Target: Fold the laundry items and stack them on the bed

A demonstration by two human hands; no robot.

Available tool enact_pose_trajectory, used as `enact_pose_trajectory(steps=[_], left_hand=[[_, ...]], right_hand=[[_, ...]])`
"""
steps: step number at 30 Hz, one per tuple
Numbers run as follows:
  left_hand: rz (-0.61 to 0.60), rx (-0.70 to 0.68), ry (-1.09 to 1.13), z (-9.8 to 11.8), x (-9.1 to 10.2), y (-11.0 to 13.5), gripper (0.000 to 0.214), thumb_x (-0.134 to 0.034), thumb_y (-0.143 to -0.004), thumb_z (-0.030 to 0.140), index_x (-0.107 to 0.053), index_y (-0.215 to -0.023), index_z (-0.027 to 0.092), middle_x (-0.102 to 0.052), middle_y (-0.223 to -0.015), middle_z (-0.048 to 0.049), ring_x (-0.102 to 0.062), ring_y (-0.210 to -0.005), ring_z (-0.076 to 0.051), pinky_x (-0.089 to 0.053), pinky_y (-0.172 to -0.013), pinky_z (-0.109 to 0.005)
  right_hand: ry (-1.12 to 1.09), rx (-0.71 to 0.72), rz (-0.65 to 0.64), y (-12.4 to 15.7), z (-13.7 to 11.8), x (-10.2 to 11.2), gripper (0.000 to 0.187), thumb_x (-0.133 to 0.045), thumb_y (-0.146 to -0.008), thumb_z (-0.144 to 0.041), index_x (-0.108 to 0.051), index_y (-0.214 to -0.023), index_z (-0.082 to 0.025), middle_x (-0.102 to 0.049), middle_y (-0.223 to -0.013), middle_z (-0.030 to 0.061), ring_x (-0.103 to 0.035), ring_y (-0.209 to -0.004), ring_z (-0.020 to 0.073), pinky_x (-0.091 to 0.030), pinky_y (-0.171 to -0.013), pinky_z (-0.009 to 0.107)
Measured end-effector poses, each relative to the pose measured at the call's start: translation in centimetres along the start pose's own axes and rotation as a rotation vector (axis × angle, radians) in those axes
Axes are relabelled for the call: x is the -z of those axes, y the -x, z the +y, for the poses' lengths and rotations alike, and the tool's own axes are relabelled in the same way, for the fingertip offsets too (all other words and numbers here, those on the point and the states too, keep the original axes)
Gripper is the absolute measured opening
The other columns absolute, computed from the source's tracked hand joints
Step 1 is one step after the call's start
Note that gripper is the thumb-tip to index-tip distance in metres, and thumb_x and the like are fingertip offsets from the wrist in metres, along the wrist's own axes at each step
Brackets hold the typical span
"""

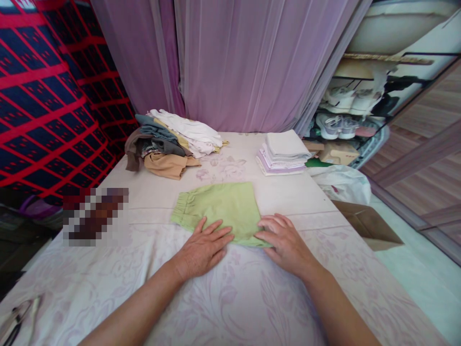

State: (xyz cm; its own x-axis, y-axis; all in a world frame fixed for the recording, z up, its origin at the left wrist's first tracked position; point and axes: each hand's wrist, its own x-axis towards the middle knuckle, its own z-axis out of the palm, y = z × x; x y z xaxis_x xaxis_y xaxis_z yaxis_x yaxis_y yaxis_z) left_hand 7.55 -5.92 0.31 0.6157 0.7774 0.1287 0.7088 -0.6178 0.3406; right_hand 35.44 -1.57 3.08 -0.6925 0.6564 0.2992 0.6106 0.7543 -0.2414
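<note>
Light green shorts (219,206) with a gathered elastic waistband lie folded on the flowered sheet, the waistband toward the left. My left hand (207,245) rests on their near edge, palm down, with its fingers spread over the cloth. At the near right corner, my right hand (284,240) has curved fingers on the hem and the thumb by the near edge, pinching the cloth there. Beyond the shorts, to the right, stands a neat stack of folded white, lilac and grey cloth (283,149). A loose heap of clothes (165,139) lies at the back left.
A purple curtain (230,62) hangs behind the bed (230,307). Red and dark checked fabric (54,96) hangs at the left. A rack with shoes (334,126), a white bag (342,182) and a cardboard box (370,223) stand along the right. A blurred-out item (95,216) lies left.
</note>
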Motion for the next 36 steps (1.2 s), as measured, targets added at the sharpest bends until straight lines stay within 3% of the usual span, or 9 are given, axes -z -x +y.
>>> enact_pose_trajectory(steps=[2,6,12,15,19,24,30,36], left_hand=[[-0.005,-0.005,-0.015,0.0,0.0,0.0,0.047,-0.043,-0.094,0.034,-0.038,-0.141,0.032,-0.044,-0.146,-0.0019,-0.028,-0.14,-0.024,-0.003,-0.115,-0.054],[-0.023,-0.002,-0.042,0.2,0.1,-0.1,0.048,-0.044,-0.094,0.035,-0.037,-0.142,0.032,-0.044,-0.146,-0.0021,-0.029,-0.139,-0.025,-0.004,-0.114,-0.056],[-0.01,-0.009,-0.077,0.2,0.1,0.0,0.043,-0.043,-0.095,0.035,-0.043,-0.138,0.035,-0.043,-0.146,-0.0011,-0.03,-0.139,-0.025,-0.005,-0.114,-0.056],[-0.006,-0.013,-0.089,0.2,0.0,0.0,0.042,-0.043,-0.095,0.034,-0.044,-0.137,0.035,-0.044,-0.145,-0.0011,-0.031,-0.138,-0.025,-0.007,-0.114,-0.056],[-0.001,-0.015,-0.097,0.2,0.0,-0.1,0.044,-0.043,-0.095,0.034,-0.041,-0.139,0.038,-0.045,-0.145,-0.0009,-0.032,-0.137,-0.026,-0.008,-0.113,-0.058],[-0.012,-0.009,-0.099,0.3,0.1,-0.2,0.041,-0.043,-0.095,0.034,-0.045,-0.136,0.038,-0.042,-0.147,-0.0015,-0.032,-0.138,-0.026,-0.009,-0.112,-0.059],[0.009,-0.01,-0.094,0.5,0.2,-0.2,0.04,-0.047,-0.092,0.031,-0.051,-0.132,0.034,-0.04,-0.148,-0.0032,-0.032,-0.138,-0.026,-0.008,-0.113,-0.058],[0.12,0.013,-0.046,0.3,0.2,-0.1,0.032,-0.048,-0.092,0.027,-0.061,-0.121,0.024,-0.057,-0.134,-0.005,-0.042,-0.13,-0.022,-0.017,-0.114,-0.052]], right_hand=[[0.022,0.028,0.037,0.4,0.0,-0.3,0.027,-0.06,-0.069,-0.008,-0.066,-0.089,-0.025,-0.065,-0.107,0.0047,-0.051,-0.114,0.025,-0.026,-0.106,0.049],[-0.021,0.0,0.022,0.9,0.0,-0.9,0.016,-0.062,-0.072,-0.013,-0.065,-0.085,-0.024,-0.068,-0.105,0.0037,-0.055,-0.11,0.0234,-0.03,-0.104,0.047],[-0.16,-0.073,0.022,1.8,0.7,-1.1,0.033,-0.066,-0.077,-0.033,-0.064,-0.109,-0.023,-0.064,-0.116,0.0096,-0.057,-0.109,0.0239,-0.045,-0.093,0.042],[-0.187,-0.064,0.108,2.3,1.3,-1.2,0.02,-0.059,-0.083,-0.028,-0.069,-0.1,-0.026,-0.066,-0.114,0.0074,-0.061,-0.105,0.0219,-0.049,-0.089,0.04],[-0.212,-0.06,0.18,2.2,1.2,-0.7,0.023,-0.051,-0.086,-0.017,-0.071,-0.091,-0.027,-0.07,-0.099,0.0048,-0.064,-0.09,0.0171,-0.051,-0.078,0.032],[-0.2,-0.043,0.073,1.8,0.3,0.2,0.023,-0.052,-0.081,-0.011,-0.069,-0.082,-0.024,-0.068,-0.081,0.0025,-0.06,-0.076,0.0153,-0.047,-0.07,0.03],[-0.286,-0.097,-0.082,1.8,-0.2,0.5,0.018,-0.055,-0.075,-0.011,-0.067,-0.071,-0.023,-0.065,-0.082,0.0019,-0.058,-0.079,0.0146,-0.045,-0.072,0.028],[-0.188,-0.122,-0.024,1.7,-1.1,0.4,0.004,-0.064,-0.075,-0.023,-0.063,-0.079,-0.021,-0.064,-0.088,0.004,-0.056,-0.086,0.0185,-0.042,-0.078,0.033]])
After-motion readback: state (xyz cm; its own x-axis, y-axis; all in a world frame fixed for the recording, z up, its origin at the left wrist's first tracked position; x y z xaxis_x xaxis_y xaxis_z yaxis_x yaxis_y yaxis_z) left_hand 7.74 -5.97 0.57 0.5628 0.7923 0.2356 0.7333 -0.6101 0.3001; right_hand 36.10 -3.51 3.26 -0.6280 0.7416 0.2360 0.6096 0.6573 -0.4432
